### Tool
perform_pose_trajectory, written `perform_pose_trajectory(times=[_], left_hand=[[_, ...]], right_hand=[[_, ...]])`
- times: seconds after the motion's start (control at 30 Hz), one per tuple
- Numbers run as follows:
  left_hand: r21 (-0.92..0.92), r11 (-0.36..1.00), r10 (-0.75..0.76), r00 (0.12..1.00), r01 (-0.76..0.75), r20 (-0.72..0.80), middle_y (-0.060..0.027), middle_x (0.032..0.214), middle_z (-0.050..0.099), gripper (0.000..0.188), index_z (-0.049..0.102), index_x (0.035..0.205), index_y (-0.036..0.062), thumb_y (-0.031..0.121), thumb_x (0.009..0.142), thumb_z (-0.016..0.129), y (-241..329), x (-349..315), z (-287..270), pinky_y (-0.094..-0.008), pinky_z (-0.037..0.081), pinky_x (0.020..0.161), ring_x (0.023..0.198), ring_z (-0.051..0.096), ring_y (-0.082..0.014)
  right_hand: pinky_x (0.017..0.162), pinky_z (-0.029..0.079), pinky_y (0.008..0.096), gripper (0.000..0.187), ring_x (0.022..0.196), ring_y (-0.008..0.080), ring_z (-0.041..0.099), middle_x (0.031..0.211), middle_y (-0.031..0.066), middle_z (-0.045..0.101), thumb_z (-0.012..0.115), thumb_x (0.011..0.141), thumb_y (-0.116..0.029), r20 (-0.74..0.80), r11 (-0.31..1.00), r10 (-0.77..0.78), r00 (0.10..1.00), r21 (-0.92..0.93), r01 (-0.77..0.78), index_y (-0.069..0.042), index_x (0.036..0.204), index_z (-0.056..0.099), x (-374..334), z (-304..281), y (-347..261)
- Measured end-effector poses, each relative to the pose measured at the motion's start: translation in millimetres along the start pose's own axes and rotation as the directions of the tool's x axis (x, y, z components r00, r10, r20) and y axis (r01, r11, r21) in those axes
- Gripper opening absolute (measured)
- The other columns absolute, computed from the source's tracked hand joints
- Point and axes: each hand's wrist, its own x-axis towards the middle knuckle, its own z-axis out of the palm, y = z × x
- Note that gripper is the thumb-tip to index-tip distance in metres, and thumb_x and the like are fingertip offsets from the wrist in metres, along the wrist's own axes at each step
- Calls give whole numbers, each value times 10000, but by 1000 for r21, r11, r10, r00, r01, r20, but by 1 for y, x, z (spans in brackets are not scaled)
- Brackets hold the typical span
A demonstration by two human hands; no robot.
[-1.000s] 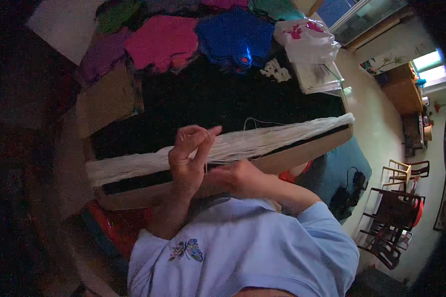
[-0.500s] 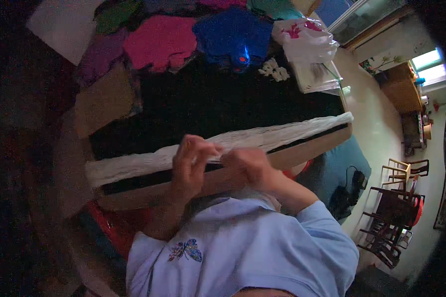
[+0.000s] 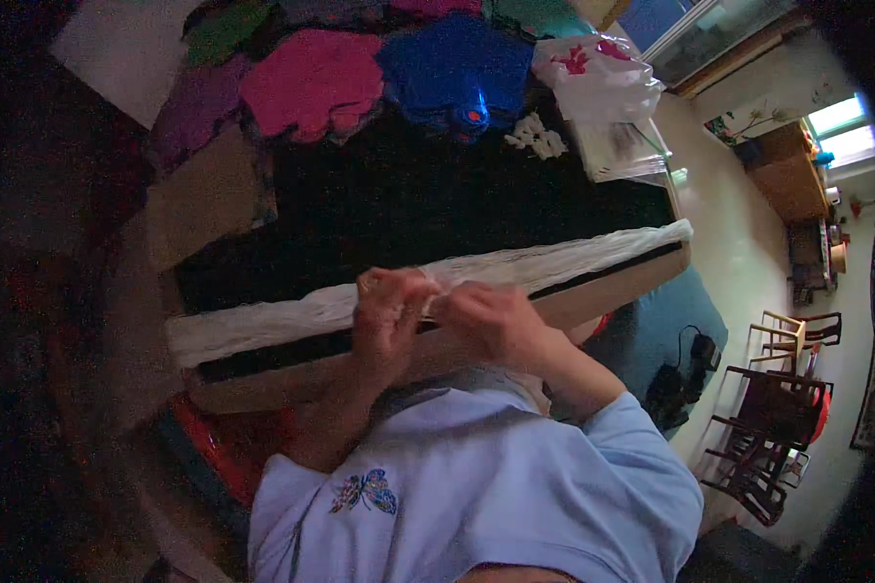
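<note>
White thread [image 3: 578,260] lies long across our black table [image 3: 408,199], near us. By its middle, our left hand [image 3: 391,309] and right hand [image 3: 493,319] curl close together; we can't tell if they grip it.

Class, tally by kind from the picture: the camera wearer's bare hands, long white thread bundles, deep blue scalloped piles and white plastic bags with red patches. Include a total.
Bare hands, left hand and right hand: 2
Long white thread bundle: 1
Deep blue scalloped pile: 1
White plastic bag with red patches: 1
Total: 5
</note>
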Motion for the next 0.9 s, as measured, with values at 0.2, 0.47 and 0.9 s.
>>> perform_pose_trajectory(times=[0.2,0.47,0.9], left_hand=[[-655,632,-292,910,414,294,-88,847,601,156,544,818,43,155,894,466,16,-12,-21,-329,406,795,881,562,-177],[33,999,-13,1000,13,6,-66,863,614,165,568,835,59,134,900,437,12,11,-14,-330,344,910,898,568,-173],[27,999,40,999,-40,19,-62,835,603,113,597,893,53,72,866,489,17,8,-20,-313,384,712,756,551,-167]], right_hand=[[515,420,371,232,629,276,543,748,99,530,607,664,-63,-100,998,-37,994,51,42,-16,881,537,1,-2,17],[541,445,349,153,630,258,549,708,110,536,585,664,-55,-32,995,-15,999,94,18,-27,812,555,11,0,-15],[555,440,337,198,677,278,550,754,120,537,614,658,-77,16,995,-36,999,94,34,-34,836,538,5,0,-5]])
